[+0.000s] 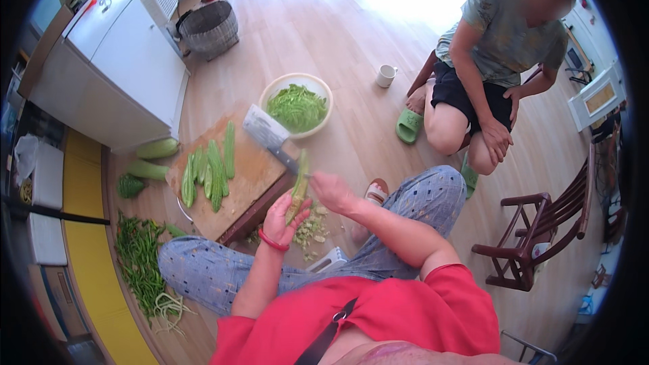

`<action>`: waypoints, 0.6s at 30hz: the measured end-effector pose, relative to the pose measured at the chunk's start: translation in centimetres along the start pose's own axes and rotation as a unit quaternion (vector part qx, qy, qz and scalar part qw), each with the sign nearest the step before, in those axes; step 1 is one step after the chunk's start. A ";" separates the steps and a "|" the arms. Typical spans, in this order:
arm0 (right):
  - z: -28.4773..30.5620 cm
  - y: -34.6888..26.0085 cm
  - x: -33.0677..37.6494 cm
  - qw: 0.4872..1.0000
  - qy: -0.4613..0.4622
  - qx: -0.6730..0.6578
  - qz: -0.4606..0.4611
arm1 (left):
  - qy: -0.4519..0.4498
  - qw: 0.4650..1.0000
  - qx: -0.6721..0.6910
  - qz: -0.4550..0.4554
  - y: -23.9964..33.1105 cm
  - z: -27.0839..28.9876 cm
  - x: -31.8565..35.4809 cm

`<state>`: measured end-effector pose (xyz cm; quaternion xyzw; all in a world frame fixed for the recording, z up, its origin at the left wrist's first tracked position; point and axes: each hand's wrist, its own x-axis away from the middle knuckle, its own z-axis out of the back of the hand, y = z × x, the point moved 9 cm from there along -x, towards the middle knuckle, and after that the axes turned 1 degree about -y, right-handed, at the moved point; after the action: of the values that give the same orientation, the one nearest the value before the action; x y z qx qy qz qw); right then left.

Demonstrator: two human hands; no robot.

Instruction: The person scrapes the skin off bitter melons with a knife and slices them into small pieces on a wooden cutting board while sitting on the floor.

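My left hand (282, 221), with a red band at the wrist, is closed round a long green bitter melon half (297, 192). Close against the melon, my right hand (332, 192) is closed on something thin that is mostly hidden by the fingers. A cleaver (266, 128) with a dark handle lies across the corner of the wooden chopping board (251, 190), its handle end just beyond the melon. Several other bitter melon halves (215, 162) rest on the board. Pale seeds and pith (312, 228) are scattered on the floor below my hands.
A cream bowl (326, 88) of sliced greens stands beyond the board. Whole green gourds (147, 169) and a pile of green peppers (138, 257) lie at the left, near a white cabinet (128, 61). A person (500, 61) sits at right near a mug (386, 76) and wooden chair (534, 233).
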<state>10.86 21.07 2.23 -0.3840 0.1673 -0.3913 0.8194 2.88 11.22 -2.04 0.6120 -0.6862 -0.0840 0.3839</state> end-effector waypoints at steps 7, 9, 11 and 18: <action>0.0 -1.5 0.1 0.991 0.003 0.066 0.116 | 0.013 0.999 0.000 -0.029 2.1 -2.0 0.6; -0.4 -2.9 0.2 0.987 -0.034 0.128 0.086 | 0.024 0.999 0.008 -0.035 1.6 -1.0 1.0; 0.1 -4.0 -0.2 0.978 -0.032 0.190 0.079 | 0.015 0.999 0.020 -0.044 1.7 -1.1 0.7; -2.2 -4.6 0.4 0.969 -0.087 0.223 0.067 | 0.013 0.995 0.015 -0.102 1.5 0.5 -0.3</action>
<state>7.49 17.86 4.35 -0.2123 0.0292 -0.3280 0.9201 1.39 11.70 -1.60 0.6852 -0.6166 -0.1045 0.3732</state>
